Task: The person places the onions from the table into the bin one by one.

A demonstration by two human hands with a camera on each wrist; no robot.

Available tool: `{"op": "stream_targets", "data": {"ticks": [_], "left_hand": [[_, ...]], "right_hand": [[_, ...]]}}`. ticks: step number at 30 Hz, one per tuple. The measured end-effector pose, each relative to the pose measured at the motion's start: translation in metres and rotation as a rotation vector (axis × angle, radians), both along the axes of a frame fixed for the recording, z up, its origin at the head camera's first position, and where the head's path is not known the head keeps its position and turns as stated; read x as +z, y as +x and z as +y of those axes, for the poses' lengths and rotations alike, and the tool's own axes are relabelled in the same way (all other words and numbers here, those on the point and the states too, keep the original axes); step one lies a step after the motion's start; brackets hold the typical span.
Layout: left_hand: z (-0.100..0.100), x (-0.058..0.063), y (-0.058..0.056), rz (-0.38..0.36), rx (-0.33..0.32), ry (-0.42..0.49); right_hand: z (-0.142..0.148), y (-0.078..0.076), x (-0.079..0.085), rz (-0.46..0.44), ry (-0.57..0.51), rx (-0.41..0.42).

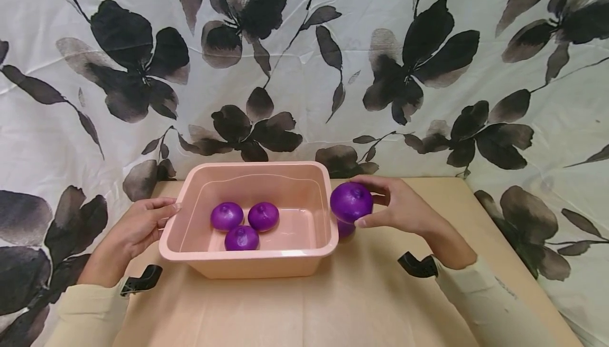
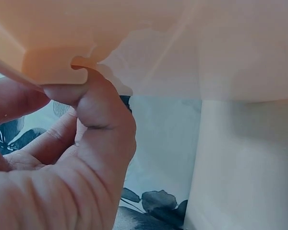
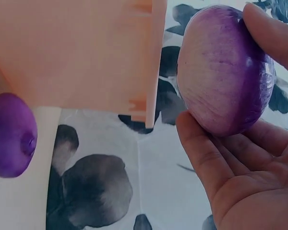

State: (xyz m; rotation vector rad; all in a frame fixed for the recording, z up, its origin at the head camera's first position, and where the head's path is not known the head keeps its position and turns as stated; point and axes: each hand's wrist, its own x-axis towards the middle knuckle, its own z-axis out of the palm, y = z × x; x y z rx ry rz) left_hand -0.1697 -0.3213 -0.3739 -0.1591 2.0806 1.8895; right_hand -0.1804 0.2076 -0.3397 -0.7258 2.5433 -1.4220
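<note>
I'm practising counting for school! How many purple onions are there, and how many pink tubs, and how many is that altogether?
Pink tub: 1
Purple onions: 5 (3 inside the tub, 1 in the right hand, 1 on the table)
Total: 6

left fingers [image 1: 164, 211]: curled, pinching | right fingers [image 1: 377, 219]: curved, gripping | forearms [image 1: 490, 304]: angled inward

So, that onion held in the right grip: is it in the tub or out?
Out. The right wrist view shows a gap between the onion and the tub; three other onions sit inside.
</note>
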Motion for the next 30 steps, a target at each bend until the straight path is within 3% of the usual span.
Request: {"op": "stream_targets", "data": {"ticks": [13,30], "left_hand": [[0.004,0.000,-0.002,0.012,0.008,-0.029],[0.003,0.001,-0.009,0.023,0.004,-0.079]], "right_hand": [[-0.033,-0.011,0.011,0.006,-0.010,0.102],[-0.076,-0.027,0.031,0.085,0.019,0.277]]}}
